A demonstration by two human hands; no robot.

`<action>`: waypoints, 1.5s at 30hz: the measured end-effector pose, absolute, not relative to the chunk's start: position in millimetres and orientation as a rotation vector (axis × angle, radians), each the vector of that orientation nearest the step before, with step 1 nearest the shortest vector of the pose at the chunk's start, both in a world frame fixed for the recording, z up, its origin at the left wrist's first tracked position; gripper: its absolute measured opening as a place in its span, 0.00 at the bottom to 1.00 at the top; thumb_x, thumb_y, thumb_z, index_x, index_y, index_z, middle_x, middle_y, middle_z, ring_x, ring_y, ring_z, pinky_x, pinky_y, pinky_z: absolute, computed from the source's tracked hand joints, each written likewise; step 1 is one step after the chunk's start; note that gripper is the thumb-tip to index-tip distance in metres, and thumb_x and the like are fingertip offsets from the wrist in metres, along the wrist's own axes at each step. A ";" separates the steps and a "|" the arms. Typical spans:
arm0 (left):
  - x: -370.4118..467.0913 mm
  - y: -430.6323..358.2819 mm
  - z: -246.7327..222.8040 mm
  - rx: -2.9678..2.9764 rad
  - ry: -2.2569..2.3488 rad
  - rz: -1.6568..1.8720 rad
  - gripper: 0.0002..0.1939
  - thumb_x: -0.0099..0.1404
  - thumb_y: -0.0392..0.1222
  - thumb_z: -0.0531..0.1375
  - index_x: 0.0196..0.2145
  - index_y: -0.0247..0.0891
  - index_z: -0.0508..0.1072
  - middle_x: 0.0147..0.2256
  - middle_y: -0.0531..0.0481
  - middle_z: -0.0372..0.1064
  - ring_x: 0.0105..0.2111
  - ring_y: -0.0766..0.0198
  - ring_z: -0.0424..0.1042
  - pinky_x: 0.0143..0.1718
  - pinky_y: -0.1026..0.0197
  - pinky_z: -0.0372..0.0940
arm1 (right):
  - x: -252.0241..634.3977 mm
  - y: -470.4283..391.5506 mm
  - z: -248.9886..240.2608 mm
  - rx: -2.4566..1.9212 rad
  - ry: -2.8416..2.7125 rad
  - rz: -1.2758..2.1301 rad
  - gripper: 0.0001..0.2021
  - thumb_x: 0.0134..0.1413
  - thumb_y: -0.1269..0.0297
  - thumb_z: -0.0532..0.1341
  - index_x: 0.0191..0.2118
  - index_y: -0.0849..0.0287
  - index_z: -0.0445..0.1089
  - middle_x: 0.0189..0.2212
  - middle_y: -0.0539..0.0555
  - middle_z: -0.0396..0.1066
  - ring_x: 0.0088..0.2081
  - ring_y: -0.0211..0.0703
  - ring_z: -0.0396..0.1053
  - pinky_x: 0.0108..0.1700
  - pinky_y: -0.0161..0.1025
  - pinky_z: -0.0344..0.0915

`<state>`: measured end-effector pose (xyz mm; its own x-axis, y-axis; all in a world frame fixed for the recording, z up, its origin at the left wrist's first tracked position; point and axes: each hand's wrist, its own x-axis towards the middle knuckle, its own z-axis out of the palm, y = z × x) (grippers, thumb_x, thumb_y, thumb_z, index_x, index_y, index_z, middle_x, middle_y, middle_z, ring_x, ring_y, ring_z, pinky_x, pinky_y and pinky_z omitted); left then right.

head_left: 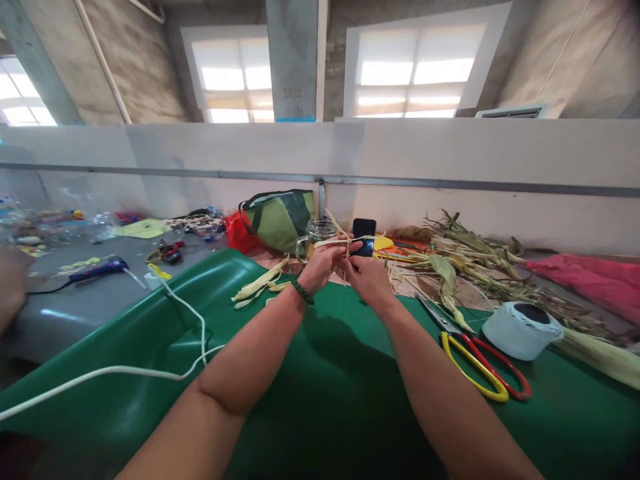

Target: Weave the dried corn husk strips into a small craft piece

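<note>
My left hand (325,265), with a green bead bracelet at the wrist, pinches thin pale strips of corn husk (367,237) that cross one another and stick out past the fingers. Close beside it, my right hand (369,277) has its fingers closed at the same crossing; its fingertips meet the strips. Just behind the hands stand a glass mug (320,230) with a handle and a dark phone (364,230) propped upright. Loose corn husk pieces (263,281) lie on the green mat (345,353) to the left of my hands.
Open scissors (475,363) with red and yellow handles lie at right beside a roll of white twine (520,330). Dried husks (465,260) are heaped behind them. A white cable (125,370) crosses the mat at left. A glue gun (97,268) and a green bag (285,217) are farther off.
</note>
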<state>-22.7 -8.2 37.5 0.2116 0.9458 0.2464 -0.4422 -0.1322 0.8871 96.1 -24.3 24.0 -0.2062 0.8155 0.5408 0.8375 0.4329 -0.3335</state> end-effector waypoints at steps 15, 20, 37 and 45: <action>-22.8 -18.8 38.4 1.669 0.744 1.473 0.14 0.64 0.47 0.53 0.32 0.34 0.71 0.32 0.48 0.72 0.35 0.62 0.71 0.43 0.61 0.64 | 123.3 -17.0 33.9 -1.017 -1.719 -0.285 0.11 0.55 0.55 0.60 0.35 0.56 0.74 0.38 0.58 0.75 0.44 0.51 0.66 0.48 0.45 0.59; -24.1 -23.2 42.8 1.817 0.953 1.592 0.06 0.65 0.40 0.52 0.31 0.38 0.63 0.29 0.51 0.65 0.32 0.64 0.66 0.40 0.62 0.61 | 120.5 -21.1 32.9 -1.038 -1.802 -0.230 0.09 0.55 0.58 0.59 0.35 0.57 0.72 0.36 0.56 0.76 0.41 0.50 0.67 0.47 0.45 0.59; -22.2 -28.3 50.1 1.572 0.656 1.368 0.30 0.60 0.67 0.53 0.20 0.35 0.69 0.16 0.54 0.55 0.18 0.72 0.53 0.22 0.65 0.50 | 116.6 -21.0 37.3 -0.874 -1.540 0.753 0.08 0.39 0.62 0.61 0.28 0.59 0.71 0.20 0.50 0.72 0.24 0.41 0.71 0.32 0.38 0.67; -15.9 -37.4 51.7 1.616 0.703 1.466 0.32 0.59 0.67 0.55 0.14 0.35 0.60 0.14 0.55 0.52 0.17 0.73 0.51 0.21 0.64 0.49 | 117.5 -18.4 35.2 -0.862 -1.522 0.701 0.07 0.34 0.68 0.57 0.19 0.58 0.73 0.15 0.48 0.72 0.21 0.39 0.70 0.29 0.36 0.68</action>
